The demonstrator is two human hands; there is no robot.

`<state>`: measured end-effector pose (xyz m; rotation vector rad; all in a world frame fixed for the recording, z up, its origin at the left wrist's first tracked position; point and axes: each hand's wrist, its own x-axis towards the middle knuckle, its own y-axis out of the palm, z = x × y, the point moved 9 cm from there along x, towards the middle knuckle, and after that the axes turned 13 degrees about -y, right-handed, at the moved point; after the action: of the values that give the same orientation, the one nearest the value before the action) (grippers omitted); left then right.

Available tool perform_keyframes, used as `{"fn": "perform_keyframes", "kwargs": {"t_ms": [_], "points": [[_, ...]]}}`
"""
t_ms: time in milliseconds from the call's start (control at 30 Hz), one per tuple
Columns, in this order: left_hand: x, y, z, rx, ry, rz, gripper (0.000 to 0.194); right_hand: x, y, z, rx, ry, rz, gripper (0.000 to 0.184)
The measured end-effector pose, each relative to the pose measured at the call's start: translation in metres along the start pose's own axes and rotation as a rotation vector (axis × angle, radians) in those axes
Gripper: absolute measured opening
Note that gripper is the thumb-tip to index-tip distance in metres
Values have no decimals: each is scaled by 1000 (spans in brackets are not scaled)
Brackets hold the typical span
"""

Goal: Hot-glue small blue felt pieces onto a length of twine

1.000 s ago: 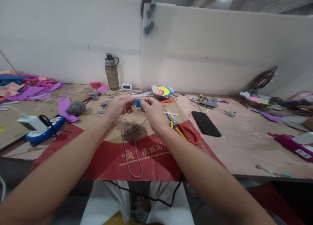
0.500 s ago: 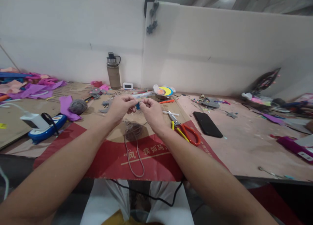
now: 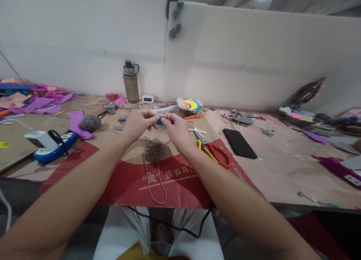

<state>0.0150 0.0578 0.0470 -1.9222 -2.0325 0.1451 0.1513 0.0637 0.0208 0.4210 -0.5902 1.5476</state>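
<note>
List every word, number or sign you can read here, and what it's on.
"疾如马," in gold on the red sheet, after a character in quote marks that looks like 风.
Red sheet, right edge: more gold characters, too small to read.
Clock: display too small to read.
Cardboard at left: printed lines, too blurred to read.

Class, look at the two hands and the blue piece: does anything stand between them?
Nothing visible does. The left hand and right hand both appear to pinch the blue piece. The cord lies lower in view, the scissors to the right.
</note>
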Motion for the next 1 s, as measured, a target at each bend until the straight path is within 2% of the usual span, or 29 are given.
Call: {"fn": "perform_keyframes", "kwargs": {"t_ms": [133, 367, 533, 833, 1000], "points": [[3, -3, 2, -11, 3, -36, 12, -1, -2, -7, -24, 18, -30, 28], [10, 3, 13, -59, -23, 10, 11, 2, 0, -1, -24, -48, 2, 14], [9, 10, 14, -93, -18, 73, 10, 2, -4, 7, -85, -52, -7, 13], [9, 18, 28, -189, -180, 195, 20, 2, -4, 3, -116, -49, 12, 15], [11, 16, 29, -243, -181, 175, 20, 2, -5, -1, -68, -70, -2, 12]]}}
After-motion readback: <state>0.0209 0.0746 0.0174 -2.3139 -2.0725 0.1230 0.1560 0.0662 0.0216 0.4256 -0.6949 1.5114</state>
